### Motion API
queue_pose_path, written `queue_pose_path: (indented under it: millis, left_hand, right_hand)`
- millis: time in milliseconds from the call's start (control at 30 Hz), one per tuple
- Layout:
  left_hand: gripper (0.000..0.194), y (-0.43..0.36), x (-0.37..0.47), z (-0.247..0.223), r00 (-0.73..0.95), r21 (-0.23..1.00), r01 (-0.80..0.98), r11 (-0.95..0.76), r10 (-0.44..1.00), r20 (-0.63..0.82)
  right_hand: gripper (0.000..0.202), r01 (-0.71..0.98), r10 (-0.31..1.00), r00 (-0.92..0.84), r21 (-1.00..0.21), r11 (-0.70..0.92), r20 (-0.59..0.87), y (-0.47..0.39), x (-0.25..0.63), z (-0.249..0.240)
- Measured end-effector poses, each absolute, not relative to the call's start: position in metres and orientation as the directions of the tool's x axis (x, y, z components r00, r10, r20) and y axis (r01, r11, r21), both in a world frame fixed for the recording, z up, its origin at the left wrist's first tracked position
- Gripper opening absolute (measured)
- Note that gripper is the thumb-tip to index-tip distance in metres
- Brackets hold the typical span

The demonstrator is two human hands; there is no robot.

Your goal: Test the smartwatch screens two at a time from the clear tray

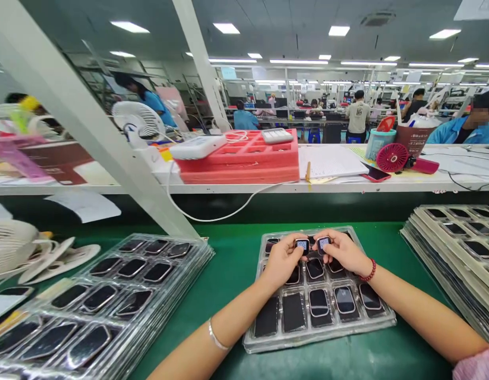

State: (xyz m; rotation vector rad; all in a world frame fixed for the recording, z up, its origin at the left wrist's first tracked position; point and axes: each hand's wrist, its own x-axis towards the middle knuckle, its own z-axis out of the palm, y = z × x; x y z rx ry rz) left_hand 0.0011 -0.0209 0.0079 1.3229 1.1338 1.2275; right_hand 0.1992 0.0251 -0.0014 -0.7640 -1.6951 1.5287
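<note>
Above the back part of a clear plastic tray [319, 331], my left hand [283, 258] pinches a small watch-like device [301, 246] whose screen shows a code pattern. Beside it, my right hand [343, 249] grips a second such device [323, 244], also with a lit screen. The two devices are a small gap apart. Dark-screened watch faces [319, 302] sit in several pockets of the tray beneath my hands. Two front-left pockets [294, 311] hold no watch face. My hands hide part of the back rows.
Stacked trays of watch faces stand at the left [137, 295] and right [458, 232]. A white shelf [331, 186] behind bears a red foam box [240, 171], papers and a pink fan [392, 158]. A slanted white post [109, 126] rises at the left.
</note>
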Motion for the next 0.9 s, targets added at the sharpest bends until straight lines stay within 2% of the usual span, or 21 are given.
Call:
queue_pose_path:
  millis: [367,567,767,833,900]
  left_hand:
    - [0.022,-0.023,0.003,0.008,0.096,0.988,0.022,-0.150,0.984,0.147]
    - [0.025,-0.024,0.003,0.006,0.107,0.988,0.048,-0.150,0.984,0.144]
    - [0.026,-0.018,0.002,0.002,0.128,0.987,0.042,-0.155,0.980,0.149]
    - [0.024,-0.014,0.001,-0.002,0.105,0.988,0.011,-0.157,0.982,0.155]
    - [0.031,-0.012,0.001,-0.005,0.067,0.985,-0.024,-0.173,0.982,0.175]
  right_hand:
    - [0.027,0.007,0.795,-0.590,-0.984,0.181,0.142,0.022,0.198,-0.001]
    - [0.027,0.025,0.793,-0.587,-0.976,0.217,0.161,0.021,0.197,-0.002]
    - [0.035,-0.019,0.822,-0.552,-0.987,0.158,0.142,0.025,0.199,-0.002]
    - [0.030,-0.011,0.843,-0.521,-0.989,0.148,0.132,0.026,0.200,-0.001]
    - [0.030,0.003,0.847,-0.516,-0.988,0.152,0.129,0.026,0.200,-0.001]
